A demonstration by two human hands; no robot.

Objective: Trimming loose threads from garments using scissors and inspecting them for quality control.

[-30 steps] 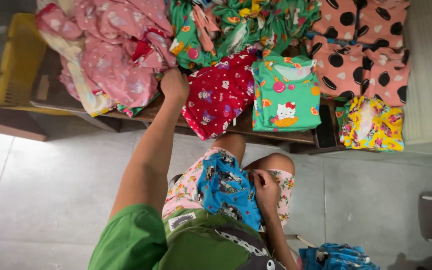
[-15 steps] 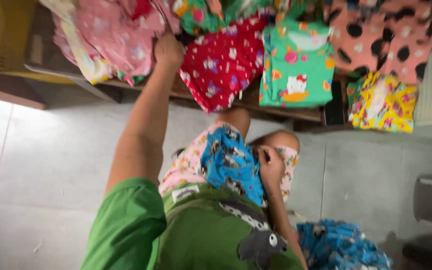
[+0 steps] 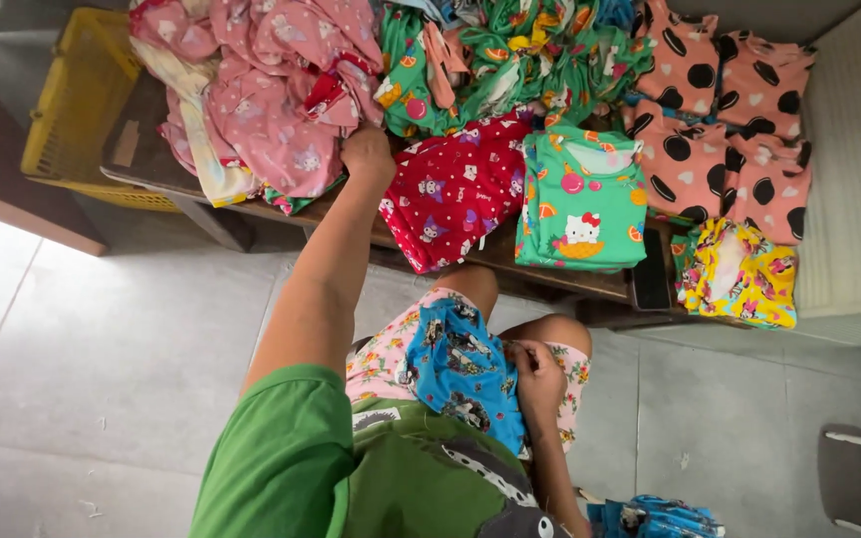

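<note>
The pink garment (image 3: 281, 95) is a crumpled heap of soft cloth with small printed figures and a red trim piece at its 3 o'clock edge. It lies on the wooden counter (image 3: 510, 261), spilling over the near edge toward 6 o'clock. The blue garment (image 3: 465, 374) is bright blue with dark cartoon prints, bunched and folded loosely. It rests on the lap, at 5 o'clock from the pink heap and well apart from it.

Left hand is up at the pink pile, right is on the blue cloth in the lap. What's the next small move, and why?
Probably close the left hand on the pink garment and draw it toward the lap: the hand already touches that pile's edge, while the right hand pins the blue cloth.
</note>
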